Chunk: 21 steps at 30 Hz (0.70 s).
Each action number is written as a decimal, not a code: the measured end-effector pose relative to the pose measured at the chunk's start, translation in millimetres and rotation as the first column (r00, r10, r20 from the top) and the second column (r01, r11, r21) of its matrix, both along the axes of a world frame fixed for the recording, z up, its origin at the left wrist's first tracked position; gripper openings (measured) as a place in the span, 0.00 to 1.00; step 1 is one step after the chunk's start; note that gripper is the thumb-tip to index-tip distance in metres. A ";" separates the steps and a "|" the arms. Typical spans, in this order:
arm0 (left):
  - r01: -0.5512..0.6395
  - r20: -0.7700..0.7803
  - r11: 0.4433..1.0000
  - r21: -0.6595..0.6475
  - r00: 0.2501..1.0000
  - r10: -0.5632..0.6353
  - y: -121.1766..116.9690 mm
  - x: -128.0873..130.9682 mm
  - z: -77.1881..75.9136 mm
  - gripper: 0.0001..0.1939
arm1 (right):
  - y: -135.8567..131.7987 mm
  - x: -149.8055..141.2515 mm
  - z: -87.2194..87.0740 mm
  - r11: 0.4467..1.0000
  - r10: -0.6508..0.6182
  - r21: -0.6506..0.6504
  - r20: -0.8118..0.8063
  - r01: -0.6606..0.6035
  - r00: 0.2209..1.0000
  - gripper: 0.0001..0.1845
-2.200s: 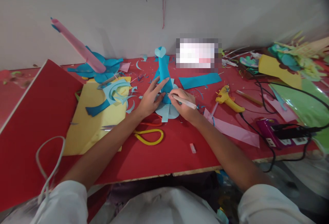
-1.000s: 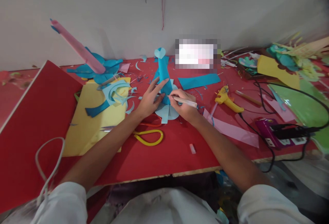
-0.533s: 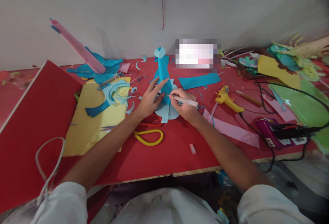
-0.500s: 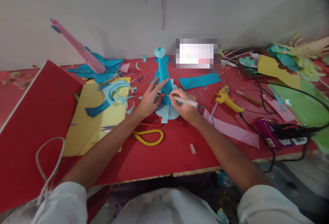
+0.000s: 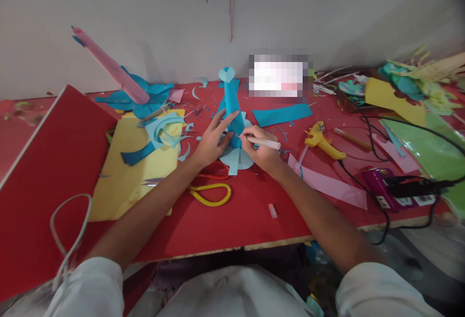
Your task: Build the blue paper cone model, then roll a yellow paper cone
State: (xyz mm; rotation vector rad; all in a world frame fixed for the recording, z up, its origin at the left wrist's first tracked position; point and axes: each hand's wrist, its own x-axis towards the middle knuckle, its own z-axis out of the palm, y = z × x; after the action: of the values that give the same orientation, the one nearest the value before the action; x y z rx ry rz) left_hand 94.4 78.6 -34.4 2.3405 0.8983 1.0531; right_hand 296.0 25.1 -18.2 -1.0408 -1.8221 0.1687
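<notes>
A blue paper cone [image 5: 233, 99] with a light-blue heart [image 5: 226, 74] at its tip lies on the table, its wide end toward me. Under that end spreads a light-blue paper piece [image 5: 238, 159] with a rounded outline. Across the cone's left side rests my left hand [image 5: 215, 141], fingers apart and pressing it down. A white pen [image 5: 263, 142] is pinched in my right hand [image 5: 264, 150], with its tip at the lower part of the cone. Yellow and red-handled scissors [image 5: 214, 195] lie below my left hand, partly under my forearm.
Right of the hands are a yellow glue gun [image 5: 325, 141], a pink paper strip [image 5: 334, 186] and a purple box [image 5: 381, 188] with black cables. At left stand a pink paper tube [image 5: 112, 67] on blue petals, yellow sheets [image 5: 134, 186] and a raised red board [image 5: 47, 171].
Almost nothing differs. The pen tip and my right hand have shifted very slightly on the blue cone; my left hand stays in place.
</notes>
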 end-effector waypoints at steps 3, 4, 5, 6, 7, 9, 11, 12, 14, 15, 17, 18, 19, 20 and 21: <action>0.000 0.000 1.000 -0.002 1.000 0.000 0.3 0.0 -0.7 0.30 | 0.8 0.3 -1.9 1.000 -0.002 -0.008 0.006 0.002 1.000 0.11; -0.001 0.001 1.000 -0.003 1.000 0.001 0.3 0.1 -0.9 0.30 | 1.0 0.4 -2.6 1.000 -0.004 -0.010 0.007 0.004 1.000 0.11; -0.002 0.003 1.000 -0.004 1.000 0.002 0.3 0.2 -1.1 0.30 | 1.3 0.5 -3.2 1.000 -0.005 -0.011 0.007 0.005 1.000 0.10; -0.003 0.004 1.000 -0.005 1.000 0.003 0.2 0.3 -1.2 0.30 | 1.4 0.5 -3.6 1.000 -0.004 -0.011 0.007 0.005 1.000 0.10; -0.004 0.007 1.000 -0.006 1.000 0.004 0.1 0.5 -1.2 0.30 | 1.4 0.5 -3.9 1.000 -0.005 -0.009 0.006 0.005 1.000 0.10; -0.005 0.009 1.000 -0.008 1.000 0.005 -0.4 0.8 -0.8 0.30 | 1.1 0.4 -4.0 1.000 -0.005 -0.006 0.002 0.005 1.000 0.10; -0.005 0.006 1.000 -0.006 1.000 0.005 -1.1 0.9 0.0 0.30 | 0.6 0.3 -3.7 1.000 -0.005 -0.006 0.001 0.005 1.000 0.10; -0.006 0.002 1.000 -0.004 1.000 0.006 -1.5 0.9 0.4 0.30 | 0.3 0.4 -3.6 1.000 -0.007 -0.006 -0.001 0.007 1.000 0.10; -0.007 -0.007 1.000 -0.004 1.000 0.007 -2.0 0.7 0.9 0.29 | -0.2 0.6 -3.3 1.000 -0.007 -0.006 -0.004 0.007 1.000 0.09; -0.008 -0.010 1.000 -0.003 1.000 0.008 -2.0 0.6 0.9 0.29 | -0.3 0.7 -3.2 1.000 -0.005 -0.006 -0.005 0.005 1.000 0.08; -0.011 -0.013 1.000 -0.002 1.000 0.011 -1.8 0.3 0.5 0.30 | -0.3 0.6 -2.8 1.000 0.002 -0.008 -0.006 -0.002 1.000 0.08; -0.010 -0.012 1.000 0.000 1.000 0.010 -1.6 0.3 0.1 0.30 | -0.3 0.5 -2.6 1.000 0.008 -0.007 -0.003 -0.008 1.000 0.09; -0.009 -0.010 1.000 0.002 1.000 0.009 -1.4 0.2 -0.3 0.30 | -0.2 0.4 -2.3 1.000 0.013 -0.004 0.001 -0.013 1.000 0.09; -0.009 -0.009 1.000 0.004 1.000 0.009 -1.3 0.2 -0.7 0.30 | -0.1 0.2 -2.1 1.000 0.013 -0.001 0.006 -0.013 1.000 0.09; -0.009 -0.009 1.000 0.003 1.000 0.009 -1.2 0.3 -0.9 0.30 | 0.0 0.1 -1.9 1.000 0.013 0.003 0.013 -0.013 1.000 0.08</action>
State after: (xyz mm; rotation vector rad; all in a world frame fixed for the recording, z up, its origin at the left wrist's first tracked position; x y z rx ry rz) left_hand 94.7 77.4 -35.3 2.3474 0.9116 1.0494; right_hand 296.0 25.1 -20.1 -1.0299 -1.8405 0.1673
